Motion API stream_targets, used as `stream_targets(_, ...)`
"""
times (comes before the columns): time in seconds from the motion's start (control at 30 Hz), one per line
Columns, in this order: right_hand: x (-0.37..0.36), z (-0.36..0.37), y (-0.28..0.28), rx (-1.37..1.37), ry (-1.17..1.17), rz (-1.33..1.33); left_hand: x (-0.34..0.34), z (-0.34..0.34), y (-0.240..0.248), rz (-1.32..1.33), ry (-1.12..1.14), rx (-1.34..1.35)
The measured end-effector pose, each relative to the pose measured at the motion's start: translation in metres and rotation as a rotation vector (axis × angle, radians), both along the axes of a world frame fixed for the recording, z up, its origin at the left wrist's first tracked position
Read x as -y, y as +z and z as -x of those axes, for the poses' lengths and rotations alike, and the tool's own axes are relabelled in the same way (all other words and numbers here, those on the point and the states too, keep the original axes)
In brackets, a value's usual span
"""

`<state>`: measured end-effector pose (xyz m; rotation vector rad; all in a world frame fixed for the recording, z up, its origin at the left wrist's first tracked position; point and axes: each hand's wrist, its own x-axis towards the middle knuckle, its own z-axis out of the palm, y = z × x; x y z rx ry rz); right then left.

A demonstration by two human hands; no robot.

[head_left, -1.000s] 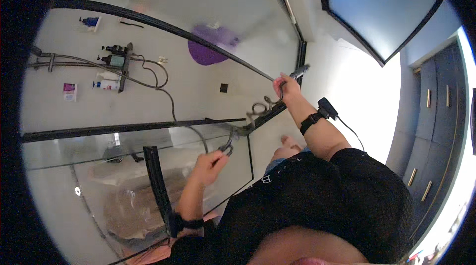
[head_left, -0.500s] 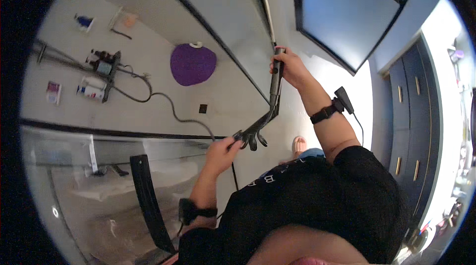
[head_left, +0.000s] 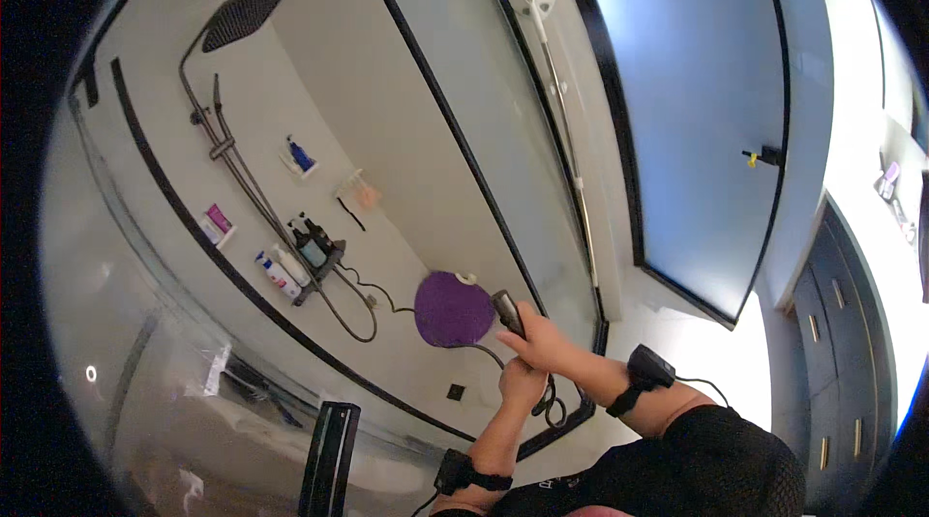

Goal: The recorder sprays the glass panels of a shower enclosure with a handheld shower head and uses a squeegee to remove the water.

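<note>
My right hand (head_left: 545,343) is wrapped around a dark grey tubular handle (head_left: 506,312), whose upper end sticks out past the fingers toward the upper left. Just below it, my left hand (head_left: 524,384) is closed around the lower part, which is mostly hidden by the fingers. Dark loops (head_left: 554,413) hang under the hands. A thin dark hose (head_left: 486,352) runs behind the left hand from the shower side; where it ends is hidden. Behind the handle, a purple rounded mat (head_left: 450,309) hangs on the shower wall by a white hook.
Shower bottles (head_left: 308,251) stand on a shelf below the rain shower head (head_left: 244,19). A white pole with a round head (head_left: 563,91) leans by the glass panel. A frosted door (head_left: 697,111) stands at right, near dark cabinets (head_left: 827,343). A black strip (head_left: 329,459) is at lower left.
My view has swung toward the shower. The hands have come together, the left moving up beside the right, and the tubular handle now tilts toward the upper left.
</note>
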<state>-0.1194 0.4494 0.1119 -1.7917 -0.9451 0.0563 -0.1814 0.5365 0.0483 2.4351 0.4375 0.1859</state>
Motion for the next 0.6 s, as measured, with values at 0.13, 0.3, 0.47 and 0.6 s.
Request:
stream_targets(0.13,0.022,-0.005,0.018,0.019,-0.051,0.008,0.009,-0.03,-0.005,-0.312,-0.005,0.206)
stream_targets(0.3,0.061,-0.041,0.029,0.166,-0.078,0.078,0.024,-0.074,0.004,-0.383,-0.026,0.341)
stream_targets(0.47,0.11,-0.156,0.084,-0.082,-0.111,-0.605,0.053,-0.066,0.036,-0.062,0.118,0.238)
stream_targets(0.6,0.142,-0.19,0.16,0.226,-0.111,-0.537,0.052,-0.054,0.022,0.172,0.178,0.525)
